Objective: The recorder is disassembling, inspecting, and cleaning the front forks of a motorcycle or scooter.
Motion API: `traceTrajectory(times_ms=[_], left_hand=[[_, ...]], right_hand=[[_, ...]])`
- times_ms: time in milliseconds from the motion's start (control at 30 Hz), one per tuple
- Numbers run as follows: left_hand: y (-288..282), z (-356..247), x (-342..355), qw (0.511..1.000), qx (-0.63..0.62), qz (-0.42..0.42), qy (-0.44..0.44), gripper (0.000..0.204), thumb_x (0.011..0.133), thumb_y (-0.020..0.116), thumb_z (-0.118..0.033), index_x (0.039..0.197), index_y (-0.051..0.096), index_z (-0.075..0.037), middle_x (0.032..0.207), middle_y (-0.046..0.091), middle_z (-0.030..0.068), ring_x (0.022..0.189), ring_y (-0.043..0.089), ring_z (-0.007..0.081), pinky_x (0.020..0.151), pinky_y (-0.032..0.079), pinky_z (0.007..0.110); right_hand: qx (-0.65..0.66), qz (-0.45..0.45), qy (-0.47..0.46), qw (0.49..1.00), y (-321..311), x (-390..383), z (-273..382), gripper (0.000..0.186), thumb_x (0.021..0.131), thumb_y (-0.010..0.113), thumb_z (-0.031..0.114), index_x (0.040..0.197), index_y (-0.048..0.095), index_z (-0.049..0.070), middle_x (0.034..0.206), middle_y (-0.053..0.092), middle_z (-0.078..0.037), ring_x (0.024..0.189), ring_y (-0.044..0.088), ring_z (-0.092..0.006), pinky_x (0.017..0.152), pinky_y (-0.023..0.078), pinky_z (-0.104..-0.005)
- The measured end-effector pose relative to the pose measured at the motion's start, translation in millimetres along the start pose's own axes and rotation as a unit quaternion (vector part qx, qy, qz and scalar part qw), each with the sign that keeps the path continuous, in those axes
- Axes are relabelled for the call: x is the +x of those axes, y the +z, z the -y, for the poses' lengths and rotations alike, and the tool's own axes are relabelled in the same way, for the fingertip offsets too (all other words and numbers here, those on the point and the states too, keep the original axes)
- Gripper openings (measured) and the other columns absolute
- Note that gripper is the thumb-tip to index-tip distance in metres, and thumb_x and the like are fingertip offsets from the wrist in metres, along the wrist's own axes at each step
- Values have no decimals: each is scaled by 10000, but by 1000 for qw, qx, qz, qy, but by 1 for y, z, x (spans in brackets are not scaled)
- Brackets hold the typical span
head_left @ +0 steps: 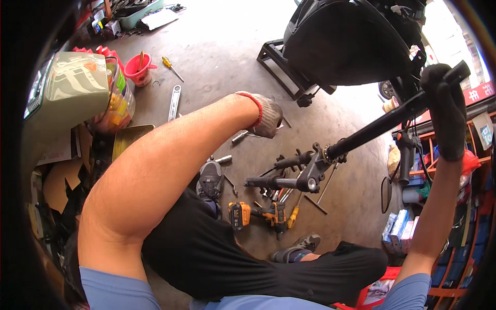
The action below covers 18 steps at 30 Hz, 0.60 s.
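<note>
My right hand (445,113), in a dark glove, is wrapped around the upper end of a black motorbike or scooter front fork (369,128). The fork slants down to the left, and its two legs (276,183) point toward my shoe. A bearing ring (326,153) sits where the tube meets the legs. My left hand (268,118) wears a pale knit glove with a red cuff and hovers left of the fork, apart from it. Its fingers curl inward; what they hold, if anything, is hidden.
On the floor lie an orange-black cordless drill (278,217), a yellow-handled screwdriver (293,217), a long wrench (175,102) and several smaller tools. A black vehicle body (351,44) rests on a metal stand (281,70). A red bucket (139,72) stands left; shelves (460,258) line the right.
</note>
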State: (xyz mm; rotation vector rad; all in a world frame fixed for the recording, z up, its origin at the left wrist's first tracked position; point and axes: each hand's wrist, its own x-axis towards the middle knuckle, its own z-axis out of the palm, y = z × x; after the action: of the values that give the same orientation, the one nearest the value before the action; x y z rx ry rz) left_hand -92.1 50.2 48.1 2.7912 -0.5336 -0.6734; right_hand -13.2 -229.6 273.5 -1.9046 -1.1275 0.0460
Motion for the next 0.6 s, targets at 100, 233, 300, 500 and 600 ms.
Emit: traceTrajectory(times_ms=[100,233,300,500,600], left_hand=[[-2,-2,3,1000,13,15,-6,391,796,586,-271,1095,696,-45,1036,701,198,970,665,373,843,512,477],[-3,-5,4,1000,16,14,-1,361,809,581,-249,1078,705,-42,1055,702,191,992,669,359,858,519,465],[-6,-4,2,1000,15,14,2,363,810,580,-250,1079,705,-41,1058,700,193,993,669,361,862,519,466],[-15,-15,-6,999,-29,19,-22,359,820,576,-244,1093,707,-51,1090,698,182,1029,667,343,897,517,458],[-11,-14,6,999,33,13,13,405,827,573,-246,1172,690,-69,1159,685,173,1091,650,331,941,504,446]], right_hand=[[-28,49,-30,998,-10,-12,3,451,976,607,405,1249,561,49,1080,595,-50,1062,538,-170,990,377,-359],[27,12,11,1000,-29,-34,3,514,948,635,448,1240,547,34,1119,566,-76,1083,522,-197,1001,368,-385],[21,-22,18,999,-26,-43,5,484,948,638,440,1196,544,36,1073,543,-71,1045,509,-198,960,386,-371],[13,7,26,1000,-34,-80,16,435,899,689,419,1062,481,73,952,435,-49,869,434,-169,860,394,-340],[22,30,17,999,-32,-96,31,359,898,668,352,990,440,91,912,381,-43,811,385,-170,868,402,-348]])
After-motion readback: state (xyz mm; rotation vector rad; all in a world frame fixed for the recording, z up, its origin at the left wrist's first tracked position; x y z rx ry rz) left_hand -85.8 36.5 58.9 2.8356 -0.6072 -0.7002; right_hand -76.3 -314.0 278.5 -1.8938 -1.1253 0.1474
